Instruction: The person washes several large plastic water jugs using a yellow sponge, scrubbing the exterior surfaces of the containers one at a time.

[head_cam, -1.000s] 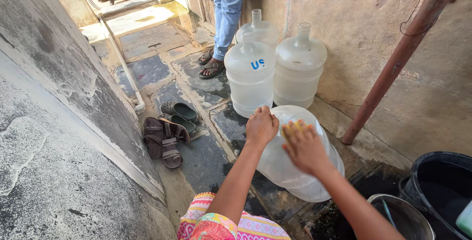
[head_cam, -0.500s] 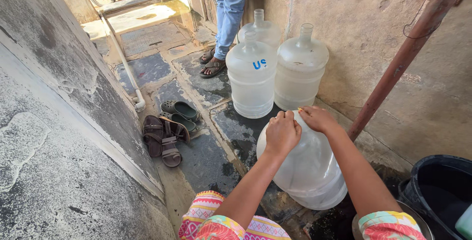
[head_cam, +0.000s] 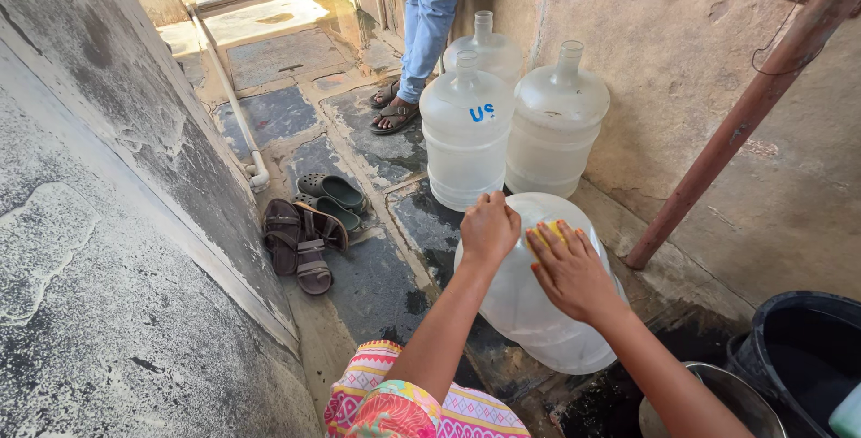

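Scrubbing the jug (head_cam: 529, 312), right hand (head_cam: 569, 272) presses a yellow sponge (head_cam: 549, 234) flat; left hand (head_cam: 489, 227) grips the top. Much side left.

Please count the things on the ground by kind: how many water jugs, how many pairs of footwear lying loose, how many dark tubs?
Water jugs: 4, three upright and one tilted jug under the left hand and right hand
Loose footwear pairs: 2, green clogs, brown sandals
Dark tubs: 1
Total: 7
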